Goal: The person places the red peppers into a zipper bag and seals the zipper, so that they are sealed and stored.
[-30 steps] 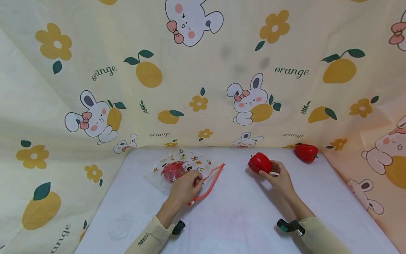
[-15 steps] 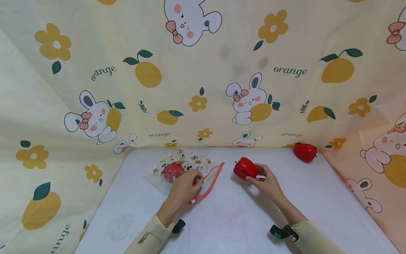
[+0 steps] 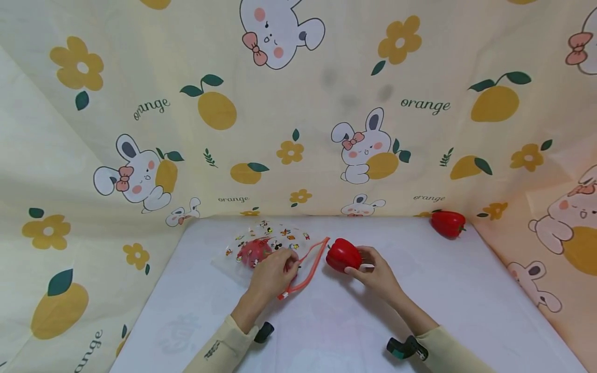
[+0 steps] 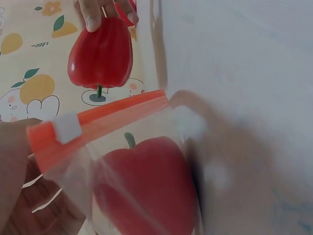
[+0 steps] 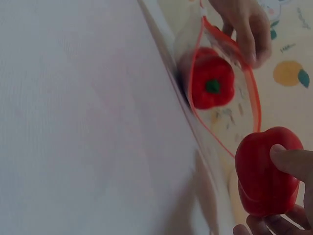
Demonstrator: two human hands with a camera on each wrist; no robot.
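My left hand (image 3: 271,275) pinches the upper edge of a clear zip bag (image 3: 291,239) printed with small cartoon figures. The bag's orange zip strip (image 5: 254,93) bows outward, so its mouth gapes toward the right. Inside lies a red bell pepper (image 5: 210,83), stem facing the mouth, and deeper in is a pinkish-red fruit (image 3: 254,252) resembling a dragon fruit. With thumb and fingers, my right hand (image 3: 379,275) grips another red bell pepper (image 3: 343,255) above the table, just right of the bag's mouth. Its green stem (image 4: 99,91) points toward the bag.
One more red bell pepper (image 3: 448,224) lies at the table's back right corner. The white table (image 3: 326,331) meets a patterned cloth backdrop (image 3: 298,103) behind and at both sides. An orange-red slider end (image 3: 283,296) sits at the bag's near corner.
My right hand has carried its bell pepper leftward and slightly nearer to me, from mid-right of the table to right beside the bag's mouth. The left hand and the bag have stayed in place.
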